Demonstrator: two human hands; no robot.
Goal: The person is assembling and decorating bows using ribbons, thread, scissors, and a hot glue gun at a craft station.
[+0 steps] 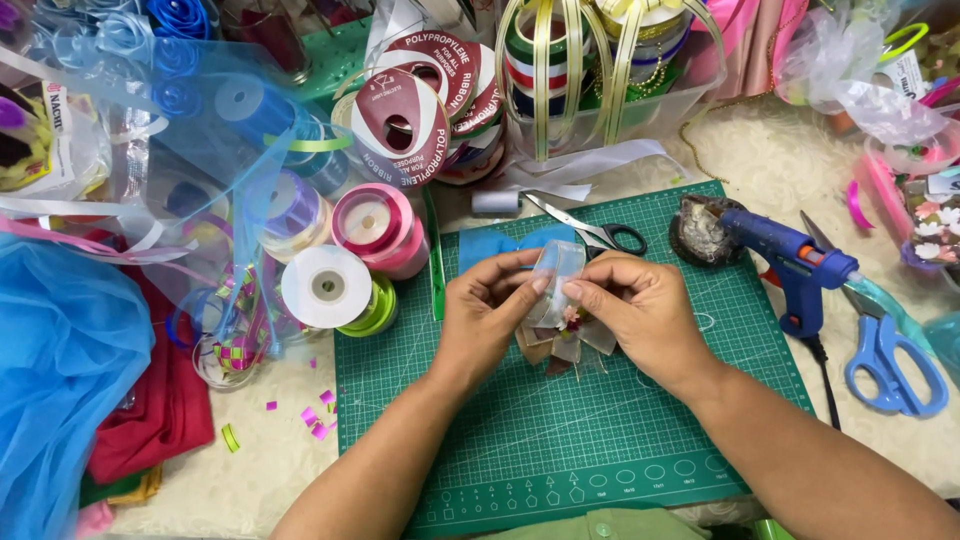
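Observation:
Both my hands meet over the middle of a green cutting mat [600, 440]. My left hand [487, 312] and my right hand [640, 305] pinch a loop of sheer pale ribbon [558, 268] between thumbs and fingers. Below the loop hangs a small bow of beige and brown ribbon [565, 342] with a tiny flower at its centre, partly hidden by my fingers. A piece of blue organza [500, 243] lies on the mat just behind my hands.
Black-handled scissors [590, 228] lie at the mat's far edge. A blue glue gun [790, 262] rests at the right, blue-handled scissors [890, 360] beyond it. Several ribbon spools [345, 265] crowd the left. Blue tulle [60, 370] and red cloth [165, 400] fill the far left.

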